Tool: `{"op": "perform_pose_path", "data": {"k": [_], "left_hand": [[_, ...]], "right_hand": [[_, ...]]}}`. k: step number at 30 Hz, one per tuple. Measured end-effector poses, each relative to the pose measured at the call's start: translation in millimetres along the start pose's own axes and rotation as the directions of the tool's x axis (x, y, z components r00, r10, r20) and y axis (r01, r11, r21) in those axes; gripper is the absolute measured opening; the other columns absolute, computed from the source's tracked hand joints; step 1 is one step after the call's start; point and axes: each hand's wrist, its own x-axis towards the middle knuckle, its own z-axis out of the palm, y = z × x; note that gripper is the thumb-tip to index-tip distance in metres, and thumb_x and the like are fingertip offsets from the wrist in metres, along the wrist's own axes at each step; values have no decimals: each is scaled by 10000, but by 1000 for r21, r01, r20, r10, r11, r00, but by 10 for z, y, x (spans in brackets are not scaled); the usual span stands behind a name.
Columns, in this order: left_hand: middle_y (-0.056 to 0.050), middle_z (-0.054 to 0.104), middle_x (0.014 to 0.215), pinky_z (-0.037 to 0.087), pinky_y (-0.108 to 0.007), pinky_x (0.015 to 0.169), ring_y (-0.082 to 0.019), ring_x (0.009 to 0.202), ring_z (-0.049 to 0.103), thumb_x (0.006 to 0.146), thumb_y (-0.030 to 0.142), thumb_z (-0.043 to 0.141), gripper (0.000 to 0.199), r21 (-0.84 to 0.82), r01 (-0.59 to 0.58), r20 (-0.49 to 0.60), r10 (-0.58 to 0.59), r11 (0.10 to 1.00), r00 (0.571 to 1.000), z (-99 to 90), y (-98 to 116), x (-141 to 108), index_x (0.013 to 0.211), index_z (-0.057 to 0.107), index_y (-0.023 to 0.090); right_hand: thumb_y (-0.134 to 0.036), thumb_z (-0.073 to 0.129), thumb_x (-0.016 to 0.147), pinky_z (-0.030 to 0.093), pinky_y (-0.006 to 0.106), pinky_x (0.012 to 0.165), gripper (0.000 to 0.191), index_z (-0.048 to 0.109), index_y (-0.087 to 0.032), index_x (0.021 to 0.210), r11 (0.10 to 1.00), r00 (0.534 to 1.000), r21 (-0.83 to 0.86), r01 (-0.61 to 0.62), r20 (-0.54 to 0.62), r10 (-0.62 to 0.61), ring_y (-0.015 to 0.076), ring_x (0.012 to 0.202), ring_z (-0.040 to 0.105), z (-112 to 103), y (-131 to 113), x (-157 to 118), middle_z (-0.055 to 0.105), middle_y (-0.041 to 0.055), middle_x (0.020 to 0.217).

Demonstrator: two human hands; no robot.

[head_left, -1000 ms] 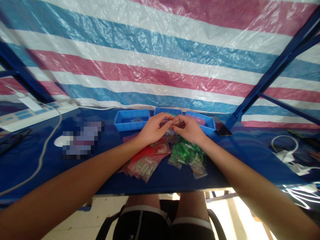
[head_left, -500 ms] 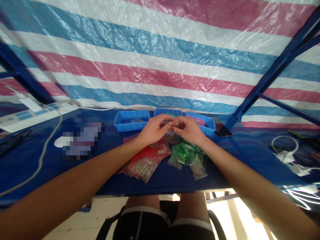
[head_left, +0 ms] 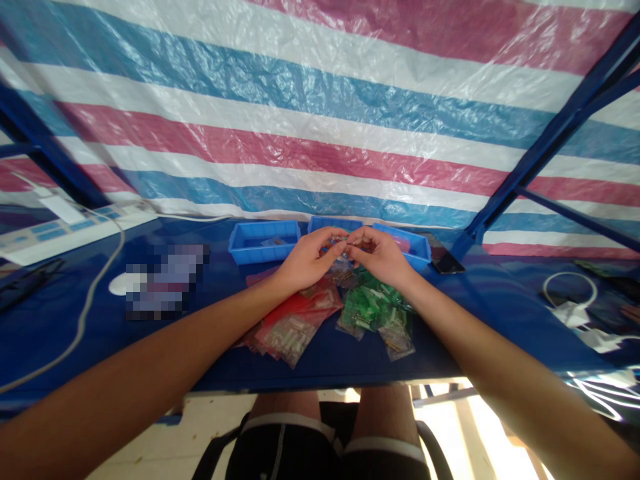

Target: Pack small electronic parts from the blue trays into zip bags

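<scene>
My left hand (head_left: 313, 257) and my right hand (head_left: 379, 253) meet fingertip to fingertip over the middle of the table. Both are closed in a pinch around something small and shiny, largely hidden by the fingers; I cannot make out its kind. Just below them lie small clear plastic bags (head_left: 343, 275). Under my left wrist is a pile of red-tinted bags (head_left: 295, 320) with small pale parts inside. Green bags (head_left: 369, 301) lie beneath my right hand, and a clear bag of metal pieces (head_left: 397, 339) sits nearer the front edge.
Three blue bins stand behind my hands: a left bin (head_left: 265, 253), a middle bin (head_left: 333, 221) and a right bin (head_left: 417, 250). A dark phone (head_left: 445, 259) lies right of them. A white cable (head_left: 86, 313) crosses the left side; white chargers (head_left: 575, 313) lie far right.
The fingers of my right hand have shifted and curled slightly at the meeting point. My left hand stays nearly in place, and the bags and bins have not moved.
</scene>
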Motion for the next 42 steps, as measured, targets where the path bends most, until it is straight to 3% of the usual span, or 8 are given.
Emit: {"op": "perform_pose_path", "data": {"k": [3,7,12,16,24,32,38,42], "left_hand": [[-135,726,1342,627,-323,743,-251,1023,757,1061,458,642,501,-15,-15,-18,14,1000,1000,9,37,-11,1501,595,223],[-157,594,1511,653,-313,758,-269,1164,712,1013,379,721,596,26,-123,-27,123,992,992,10,108,-15,1571,541,273],[-130,612,1442,668,-304,804,-252,1186,702,986,228,712,450,64,-198,-13,199,978,980,-1,165,-10,1433,677,258],[-120,628,1433,666,-299,792,-226,1106,721,946,194,728,500,71,-182,-7,183,981,983,-14,168,-10,1439,671,255],[-115,718,1293,622,-303,830,-235,1134,714,1074,338,632,301,107,-168,-44,173,980,984,-59,145,-3,1334,731,222],[-113,701,1239,581,-271,775,-223,1132,692,1083,402,633,264,144,-154,-139,174,978,975,-46,111,14,1138,793,199],[-68,775,1020,546,-287,766,-190,927,709,1112,408,582,298,137,-135,-71,146,981,987,-53,129,13,1103,793,197],[-60,815,1024,546,-281,730,-193,873,746,1094,435,606,306,98,-58,-73,65,993,995,-43,130,5,1124,793,195]], "right_hand": [[-497,856,818,578,304,582,356,668,-239,975,994,999,104,-31,-41,35,178,694,682,-26,-24,33,721,-2,811],[-463,908,747,584,286,579,397,682,-229,974,968,993,236,-85,-65,103,159,670,687,-67,-43,53,717,-15,807],[-374,933,731,588,267,599,359,720,-212,970,916,977,361,-178,-43,207,140,674,686,-67,-92,24,744,-3,855],[-367,949,734,580,246,611,342,736,-199,942,892,969,401,-208,-38,243,125,665,672,-58,-155,-5,731,-5,819],[-478,954,767,579,249,620,385,776,-208,975,904,970,362,-225,-2,242,138,700,671,-98,-106,-4,734,11,822],[-615,919,780,574,260,584,457,772,-212,939,967,981,222,-124,-117,153,149,692,648,-88,-118,27,712,5,793],[-658,889,804,586,282,614,456,784,-227,910,976,992,204,-82,-73,99,177,760,670,-83,-180,10,723,21,831],[-643,882,821,579,290,606,434,788,-227,904,980,996,190,-60,-50,71,181,760,680,-79,-183,7,749,29,872]]}}
